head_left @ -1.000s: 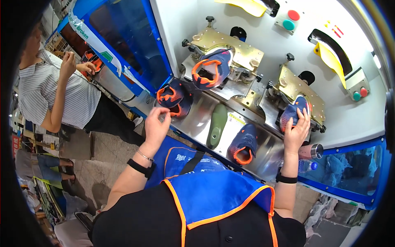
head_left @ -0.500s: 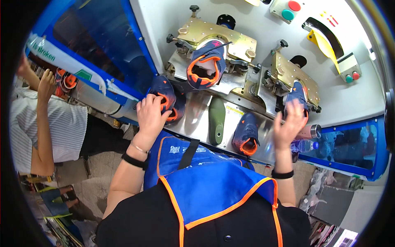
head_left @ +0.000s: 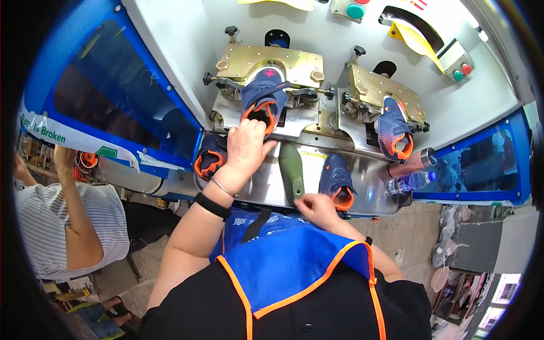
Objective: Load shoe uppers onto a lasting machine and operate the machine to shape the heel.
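Observation:
A navy shoe (head_left: 265, 90) with an orange lining sits toe-first in the left gold-plated clamp (head_left: 232, 59). My left hand (head_left: 249, 144) reaches up to its heel opening, fingers curled over the orange collar and thumb out to the side. Below, on the metal shelf, lies a green sole-shaped piece (head_left: 290, 165) with a small hole near its near end. My right hand (head_left: 320, 208) is closed at that near end, fingertips pinched against it. Just right of the green piece rests a navy shoe (head_left: 335, 174), its orange opening toward me.
A shoe (head_left: 391, 124) is in the right clamp (head_left: 371, 85). More navy-orange footwear (head_left: 209, 161) is at the shelf's left end. A pink flask (head_left: 408, 164) and a water bottle (head_left: 409, 182) lie at the right. Button boxes (head_left: 458, 61) are on the back wall. Another person (head_left: 73, 226) is at left.
My left hand has left the shoes at the shelf's left end for the left clamped shoe's heel. My right hand has come from the right clamped shoe down to the green piece.

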A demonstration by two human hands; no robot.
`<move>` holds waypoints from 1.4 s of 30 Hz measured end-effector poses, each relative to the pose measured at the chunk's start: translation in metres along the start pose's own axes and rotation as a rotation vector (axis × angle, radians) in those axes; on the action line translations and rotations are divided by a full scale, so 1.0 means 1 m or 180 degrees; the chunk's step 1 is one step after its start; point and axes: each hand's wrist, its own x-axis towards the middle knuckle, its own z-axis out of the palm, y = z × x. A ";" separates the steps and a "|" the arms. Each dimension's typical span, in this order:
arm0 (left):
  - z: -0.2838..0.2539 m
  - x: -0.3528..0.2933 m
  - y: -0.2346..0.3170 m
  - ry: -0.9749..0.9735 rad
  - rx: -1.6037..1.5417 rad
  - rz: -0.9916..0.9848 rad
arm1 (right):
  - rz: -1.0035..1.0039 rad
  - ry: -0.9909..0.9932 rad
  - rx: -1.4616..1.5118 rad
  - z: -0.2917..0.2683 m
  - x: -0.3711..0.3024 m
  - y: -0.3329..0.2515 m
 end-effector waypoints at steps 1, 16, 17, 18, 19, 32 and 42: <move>-0.002 0.008 0.003 -0.0004 -0.0011 0.0046 | 0.0108 -0.0298 0.0046 0.004 -0.007 0.003; -0.027 0.026 0.030 -0.0115 -0.0196 -0.0252 | 0.0813 -0.1760 0.1318 0.061 -0.016 0.059; -0.027 0.030 0.028 -0.0087 -0.0206 -0.0215 | 0.0762 -0.1732 0.1392 0.061 -0.014 0.065; -0.027 0.029 0.029 -0.0169 -0.0179 -0.0299 | 0.0776 -0.1708 0.1393 0.060 -0.014 0.068; -0.025 0.028 0.030 -0.0261 -0.0157 -0.0378 | 0.0771 -0.1723 0.1306 0.059 -0.013 0.071; 0.002 -0.001 0.007 -0.0948 -0.0614 -0.1263 | 0.0373 -0.1522 0.1566 -0.002 0.007 0.031; 0.120 -0.062 0.073 -0.1084 0.0632 -0.0282 | 0.0152 -0.0713 0.2830 0.081 0.095 -0.008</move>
